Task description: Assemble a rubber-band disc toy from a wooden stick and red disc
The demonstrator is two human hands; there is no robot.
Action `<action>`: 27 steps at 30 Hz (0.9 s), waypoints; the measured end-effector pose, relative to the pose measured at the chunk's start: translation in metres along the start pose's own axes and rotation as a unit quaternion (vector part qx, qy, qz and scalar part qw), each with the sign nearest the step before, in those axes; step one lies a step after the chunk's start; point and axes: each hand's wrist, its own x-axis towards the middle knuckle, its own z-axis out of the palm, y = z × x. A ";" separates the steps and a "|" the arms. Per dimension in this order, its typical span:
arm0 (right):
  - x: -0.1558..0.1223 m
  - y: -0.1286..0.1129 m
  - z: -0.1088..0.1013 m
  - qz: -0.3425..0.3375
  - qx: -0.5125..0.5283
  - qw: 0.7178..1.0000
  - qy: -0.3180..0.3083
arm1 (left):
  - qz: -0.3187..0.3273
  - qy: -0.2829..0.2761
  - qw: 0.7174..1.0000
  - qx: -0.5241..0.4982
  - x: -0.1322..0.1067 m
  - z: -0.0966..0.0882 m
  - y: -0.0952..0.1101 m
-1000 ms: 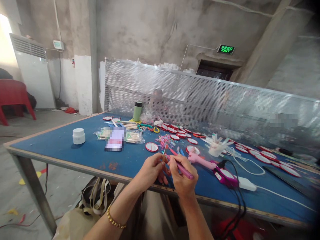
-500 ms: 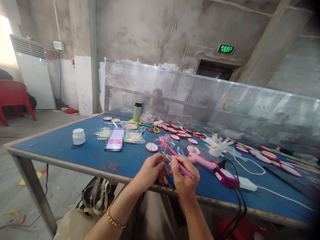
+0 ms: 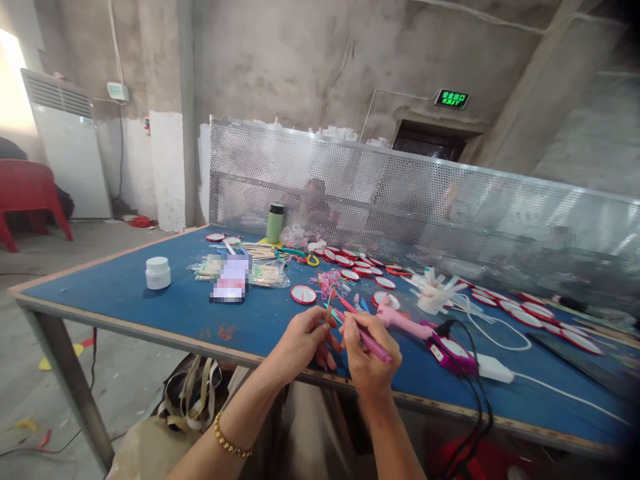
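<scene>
Near the front edge of the table, my left hand [image 3: 304, 338] pinches a thin brown stick [image 3: 329, 311] upright; its upper end looks reddish. My right hand [image 3: 371, 357] is closed round a purple pen-like tool [image 3: 376, 347], whose teal front end points at the stick. Whether tip and stick touch is too small to tell. Just beyond my fingers are a round white disc with a red rim [image 3: 303, 294] and a heap of small colourful pieces [image 3: 329, 280]. A pink glue-gun-like tool [image 3: 407, 324] lies right of my right hand.
On the blue table [image 3: 115, 293] stand a white jar [image 3: 158, 273], a green bottle [image 3: 275, 224] and a cup of white strips [image 3: 434, 295]. A phone [image 3: 231, 279] rests on bagged sticks. Black cables [image 3: 483, 400] hang over the front edge at right. A perforated metal screen [image 3: 300, 167] borders the back.
My right hand and the purple tool have shifted very slightly. The left hand keeps its pinch on the stick, and the things on the table stay put.
</scene>
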 end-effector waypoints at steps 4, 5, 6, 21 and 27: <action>0.001 0.001 0.000 -0.005 -0.001 1.000 0.000 | 0.001 0.000 1.000 0.001 0.000 0.000 0.000; 0.001 0.000 0.000 -0.008 -0.003 1.000 -0.002 | 0.001 0.001 1.000 0.003 0.000 0.001 0.000; 0.001 0.000 0.000 -0.013 -0.006 1.000 -0.005 | 0.001 0.002 1.000 0.005 0.000 0.001 0.001; 0.007 -0.006 0.000 -0.046 -0.021 0.998 -0.021 | 0.001 0.005 1.000 0.014 -0.001 0.003 0.003; 0.005 -0.002 0.001 -0.039 -0.026 0.999 -0.007 | -0.001 0.003 1.000 0.012 -0.001 0.002 0.003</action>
